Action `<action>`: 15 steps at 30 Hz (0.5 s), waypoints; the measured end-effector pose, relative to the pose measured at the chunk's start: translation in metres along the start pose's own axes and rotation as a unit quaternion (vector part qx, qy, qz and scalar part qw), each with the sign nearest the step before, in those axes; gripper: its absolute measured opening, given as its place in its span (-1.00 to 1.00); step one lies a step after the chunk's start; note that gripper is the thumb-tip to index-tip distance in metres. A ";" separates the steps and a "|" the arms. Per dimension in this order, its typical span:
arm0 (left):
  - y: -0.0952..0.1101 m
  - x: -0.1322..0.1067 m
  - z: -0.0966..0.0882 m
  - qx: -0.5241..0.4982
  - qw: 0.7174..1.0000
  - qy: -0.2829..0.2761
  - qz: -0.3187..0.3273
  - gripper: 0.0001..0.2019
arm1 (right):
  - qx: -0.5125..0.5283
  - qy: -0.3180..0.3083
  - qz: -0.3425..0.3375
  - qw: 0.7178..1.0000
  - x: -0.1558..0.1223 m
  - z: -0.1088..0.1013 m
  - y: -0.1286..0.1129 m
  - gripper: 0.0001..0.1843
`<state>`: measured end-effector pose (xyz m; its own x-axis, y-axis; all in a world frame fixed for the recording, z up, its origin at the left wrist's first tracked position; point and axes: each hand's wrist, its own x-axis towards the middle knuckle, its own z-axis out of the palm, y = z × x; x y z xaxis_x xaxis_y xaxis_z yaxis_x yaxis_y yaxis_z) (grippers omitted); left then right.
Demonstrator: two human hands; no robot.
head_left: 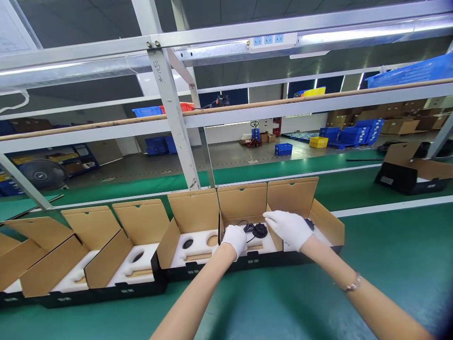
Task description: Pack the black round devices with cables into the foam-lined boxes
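Note:
A row of open cardboard boxes with white foam inserts stands on the green belt. Both my hands wear white gloves and reach into one box [242,203] near the right end of the row. My left hand [234,239] rests on the foam at the box's left side, fingers curled by a thin black cable. My right hand [289,228] lies flat just right of a round black part [260,230] that sits in the foam recess. A second black part [309,223] shows in the rightmost box [327,222].
Further open boxes [139,257] stretch to the left along the belt. A slanted metal frame post [173,113] rises behind the boxes. Another open black-and-brown box [406,172] sits on the far belt at the right. Blue and yellow crates stand on the floor beyond.

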<state>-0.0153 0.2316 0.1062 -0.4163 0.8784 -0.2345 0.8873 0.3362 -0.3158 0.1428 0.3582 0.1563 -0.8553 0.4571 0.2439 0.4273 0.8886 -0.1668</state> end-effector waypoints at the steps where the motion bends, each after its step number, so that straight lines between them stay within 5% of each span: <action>1: -0.001 0.004 0.002 -0.007 1.000 -0.013 -0.001 -0.76 | -0.008 0.005 0.020 1.000 -0.008 -0.004 0.011 -0.59; 8: 0.003 0.031 0.008 -0.070 0.992 -0.031 -0.098 -0.68 | -0.006 -0.026 0.076 0.997 -0.061 0.012 0.074 -0.55; 15: -0.011 0.031 0.007 -0.119 0.984 -0.091 -0.092 -0.73 | -0.016 -0.079 0.156 0.984 -0.086 0.063 0.085 -0.65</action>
<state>-0.0394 0.2533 0.0961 -0.5846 0.7265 -0.3613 0.8054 0.5734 -0.1502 0.2345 0.3924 0.0606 -0.7142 0.6991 0.0342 0.6838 0.7073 -0.1795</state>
